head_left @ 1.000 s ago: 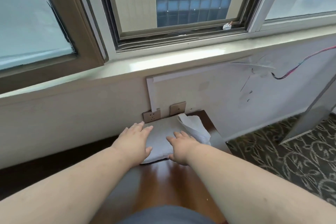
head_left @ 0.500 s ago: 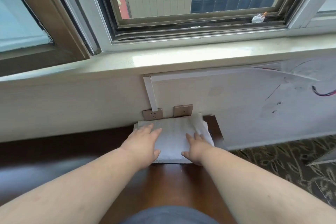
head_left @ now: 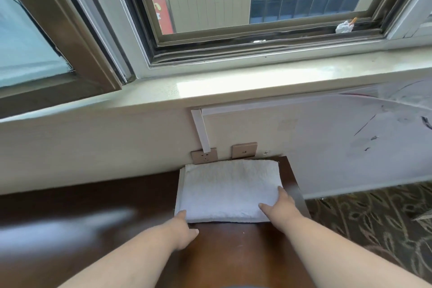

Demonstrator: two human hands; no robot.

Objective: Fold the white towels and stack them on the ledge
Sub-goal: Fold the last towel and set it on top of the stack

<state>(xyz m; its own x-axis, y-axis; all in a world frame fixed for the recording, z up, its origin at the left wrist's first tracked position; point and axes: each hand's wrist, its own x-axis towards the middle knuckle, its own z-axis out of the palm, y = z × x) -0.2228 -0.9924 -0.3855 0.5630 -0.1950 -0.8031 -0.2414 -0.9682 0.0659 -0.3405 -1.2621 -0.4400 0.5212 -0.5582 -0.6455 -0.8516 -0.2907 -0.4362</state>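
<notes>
At the bottom of the frame two bare forearms reach up from the lower corners over a dark brown wooden table (head_left: pixel 222 252), whose glossy top fills the lower left and centre.

The left hand (head_left: pixel 183 229) sits at the near left corner of the folded white towel (head_left: pixel 228 190), just below centre. Its thumb lies against the towel's near edge and its fingers go in under that corner, so it appears to pinch the corner, though the fingers themselves are hidden.

The right hand (head_left: pixel 279 207) is at the towel's near right corner, right of centre. Its thumb lies on top of the cloth, pointing left, and one finger runs up along the right edge; the other fingers cannot be seen, and it looks to be gripping that corner.

The towel lies flat on the table as a neat rectangle, with a thinner layer showing along its left side. Its far edge reaches the wall, just below two bronze wall sockets (head_left: pixel 224 154). A white cable cover (head_left: pixel 202 130) runs up from the left socket.

To the right of the table, in the lower right of the frame, is patterned carpet (head_left: pixel 374 215).

Above the sockets a pale window ledge (head_left: pixel 233 84) crosses the middle of the frame. Beyond it are metal window frames (head_left: pixel 145 37), and a small crumpled white scrap (head_left: pixel 343 28) sits in the window track at upper right.
</notes>
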